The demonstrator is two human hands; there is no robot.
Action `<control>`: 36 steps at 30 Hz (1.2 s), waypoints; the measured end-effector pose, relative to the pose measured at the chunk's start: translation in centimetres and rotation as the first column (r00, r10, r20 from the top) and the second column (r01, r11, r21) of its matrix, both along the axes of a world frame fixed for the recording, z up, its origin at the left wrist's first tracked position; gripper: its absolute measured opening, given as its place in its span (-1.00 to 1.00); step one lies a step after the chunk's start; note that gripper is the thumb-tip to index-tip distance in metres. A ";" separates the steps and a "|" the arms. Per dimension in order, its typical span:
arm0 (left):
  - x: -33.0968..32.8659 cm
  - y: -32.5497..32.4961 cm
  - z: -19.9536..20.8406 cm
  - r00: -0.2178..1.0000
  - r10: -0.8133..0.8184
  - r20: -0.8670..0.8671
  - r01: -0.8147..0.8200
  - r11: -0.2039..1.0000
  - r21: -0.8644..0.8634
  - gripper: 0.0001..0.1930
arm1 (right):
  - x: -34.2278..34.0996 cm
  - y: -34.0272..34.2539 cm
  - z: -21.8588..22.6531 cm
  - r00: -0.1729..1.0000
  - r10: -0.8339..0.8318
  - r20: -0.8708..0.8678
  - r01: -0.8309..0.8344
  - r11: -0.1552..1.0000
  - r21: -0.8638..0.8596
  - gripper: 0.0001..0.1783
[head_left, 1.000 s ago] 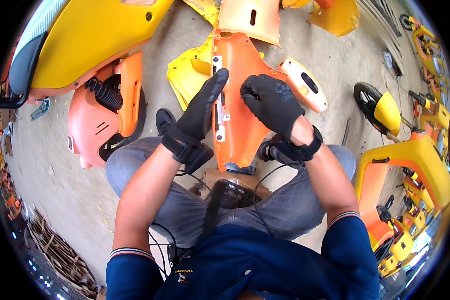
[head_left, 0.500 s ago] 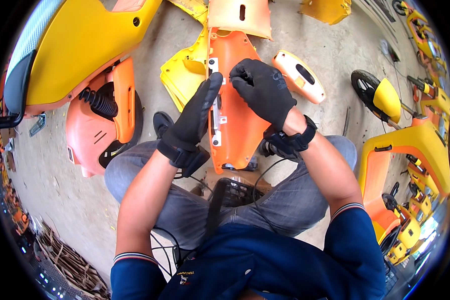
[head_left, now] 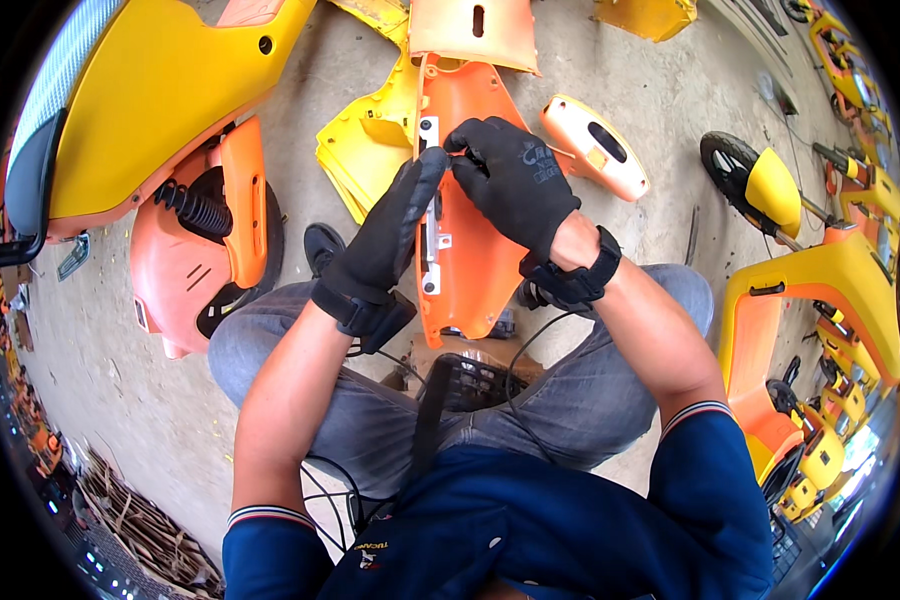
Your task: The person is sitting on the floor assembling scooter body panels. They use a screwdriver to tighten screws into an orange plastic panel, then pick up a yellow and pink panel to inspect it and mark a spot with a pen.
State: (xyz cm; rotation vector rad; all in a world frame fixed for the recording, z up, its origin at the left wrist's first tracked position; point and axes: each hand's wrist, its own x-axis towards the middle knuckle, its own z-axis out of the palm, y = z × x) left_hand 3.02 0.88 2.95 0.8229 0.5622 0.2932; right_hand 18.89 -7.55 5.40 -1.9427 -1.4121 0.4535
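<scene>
A long orange plastic body panel (head_left: 490,240) stands between my knees, its inner side toward me. A white metal bracket strip (head_left: 430,275) with dark round fittings runs along its left edge. My left hand (head_left: 390,220), in a black glove, grips that left edge, its fingers held together along the rim. My right hand (head_left: 520,180), gloved too, is closed in a pinch over the upper part of the bracket, touching or almost touching the left fingertips. Whatever the right fingers pinch is hidden.
Yellow panels (head_left: 365,150) and a pale orange panel (head_left: 475,30) lie beyond. A light orange cover (head_left: 598,150) rests to the right. A yellow scooter body (head_left: 160,100) stands at left, a yellow-orange frame (head_left: 820,280) at right. A black crate (head_left: 475,385) and cables sit between my legs.
My right hand has shifted slightly left, bringing its pinched fingers over the bracket and up to the left fingertips. My left hand keeps its place on the panel edge.
</scene>
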 end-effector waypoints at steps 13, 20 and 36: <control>0.0 0.2 0.1 0.997 -0.033 -0.073 0.038 0.997 0.068 -0.47 | 0.4 -0.2 -0.3 0.999 0.044 0.013 -0.044 0.999 0.013 -0.84; -0.2 0.1 -0.1 0.999 -0.016 -0.040 0.017 0.999 0.035 -0.57 | 0.2 -0.3 -0.4 0.992 0.088 0.090 -0.085 0.996 -0.037 -0.88; -0.3 0.4 -0.1 0.973 -0.130 -0.190 0.165 0.969 0.182 -0.49 | 0.3 -0.2 -0.3 0.997 0.074 0.024 -0.075 0.997 0.031 -0.86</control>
